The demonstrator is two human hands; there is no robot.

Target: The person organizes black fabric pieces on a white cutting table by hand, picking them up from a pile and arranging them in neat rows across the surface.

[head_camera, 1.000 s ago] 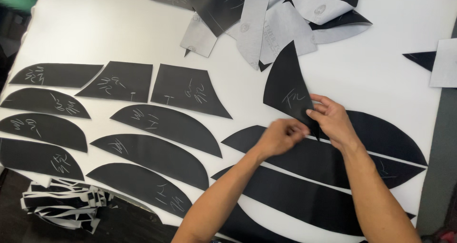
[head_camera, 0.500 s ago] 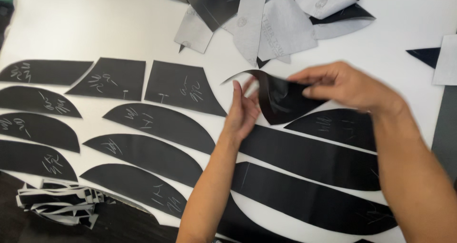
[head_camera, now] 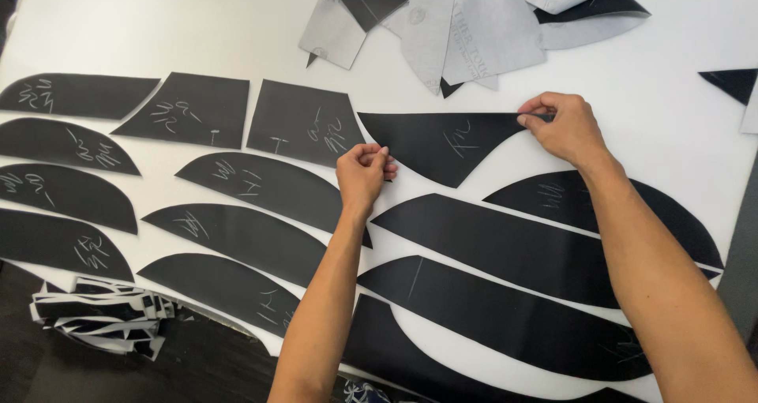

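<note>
A person's two hands spread a black, fan-shaped cut piece flat on a white worktop, seen from a head-worn camera. The left hand pinches the piece's lower left edge between thumb and fingers, while the right hand grips its narrow right tip, fingers curled over it. The piece, chalk-marked near its middle, lies just right of a row of similar black trapezoid panels and above three long, curved black strips. To the left, rows of crescent-shaped black pieces, each with pale scribbles, sit side by side without overlapping. A loose heap of grey and black offcuts rests at the top edge. At lower left, a stack of what appear to be black-and-white bundled scraps sits on a darker surface.
</note>
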